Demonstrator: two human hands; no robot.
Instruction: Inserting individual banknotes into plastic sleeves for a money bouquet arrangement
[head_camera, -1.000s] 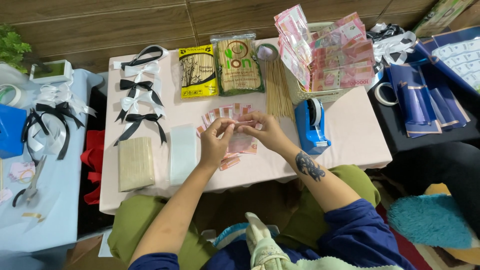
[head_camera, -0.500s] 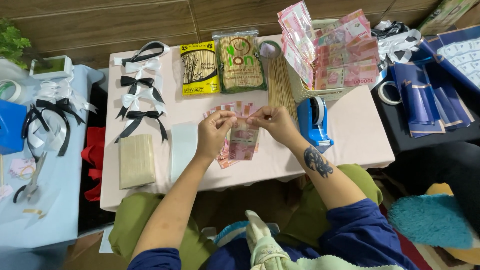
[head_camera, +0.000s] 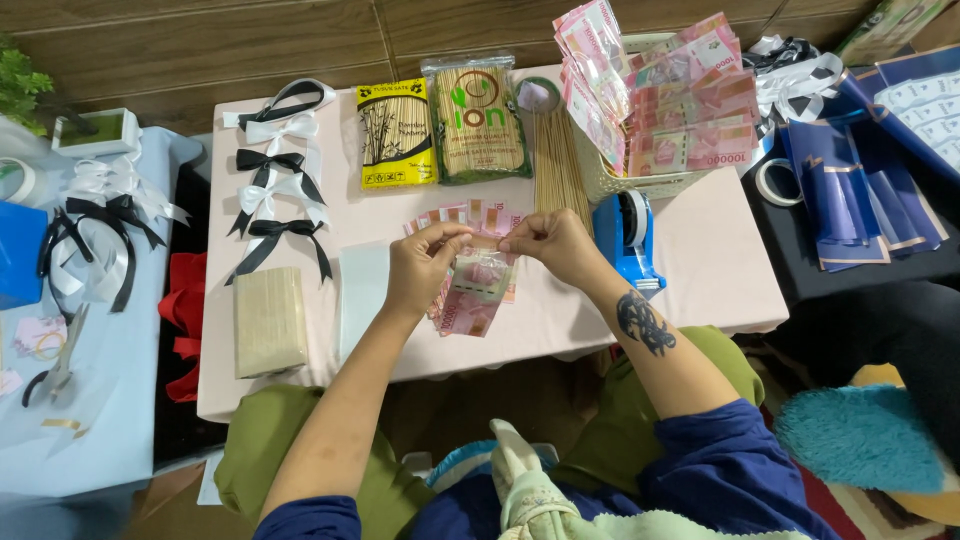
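Head view: left hand (head_camera: 425, 262) and right hand (head_camera: 548, 243) both pinch the top edge of a pink banknote (head_camera: 478, 290), fingertips closed on it, holding it just above the table (head_camera: 700, 250) over a fan of more notes (head_camera: 470, 215). Note hangs slanted down from the pinch, looks wrapped in clear film, can't confirm. Judgement: very light, thin, limp, creases easily, film would be slick. Best grip is an edge pinch at two corners, light pressure. Blue tape dispenser (head_camera: 628, 232) just right of the right hand, skewer bundle (head_camera: 558, 160) behind it
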